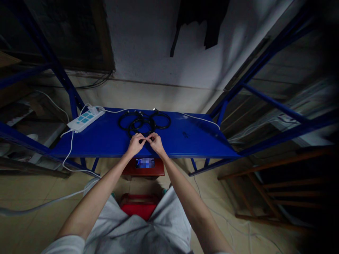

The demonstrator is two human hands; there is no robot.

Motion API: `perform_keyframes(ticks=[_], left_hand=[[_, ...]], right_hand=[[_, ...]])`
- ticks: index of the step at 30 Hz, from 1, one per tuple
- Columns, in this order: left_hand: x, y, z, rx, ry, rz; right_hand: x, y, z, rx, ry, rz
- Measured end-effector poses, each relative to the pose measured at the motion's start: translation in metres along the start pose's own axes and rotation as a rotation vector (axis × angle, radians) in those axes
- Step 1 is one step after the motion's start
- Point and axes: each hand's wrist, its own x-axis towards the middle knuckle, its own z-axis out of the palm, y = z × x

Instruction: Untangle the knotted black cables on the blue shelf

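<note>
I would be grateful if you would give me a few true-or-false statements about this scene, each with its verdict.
1. Black cables lie coiled on the blue shelf. True.
2. The power strip sits at the right end of the shelf. False: the power strip sits at the left end, as seen from the head camera.
3. The left hand and right hand are close together over the shelf's front part. True.
4. A phone lies on the shelf. False: the phone lies on a red stool beyond the shelf's front edge.
5. A white cord hangs down from the shelf's left end. True.
</note>
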Motion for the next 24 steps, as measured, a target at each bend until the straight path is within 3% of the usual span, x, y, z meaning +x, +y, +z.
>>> perform_keyframes(ticks=[8,16,24], left_hand=[[0.001,0.002,0.002,0.006,-0.013,-0.016],[0.003,-0.014,0.005,-0.105,0.042,-0.096],[0.003,-0.014,0.003,-0.159,0.046,-0.125]], right_hand=[[0.001,0.003,0.001,0.055,0.040,0.025],[0.001,0.001,0.000,0.059,-0.052,-0.017],[0.001,0.007,0.003,-0.007,-0.076,-0.068]])
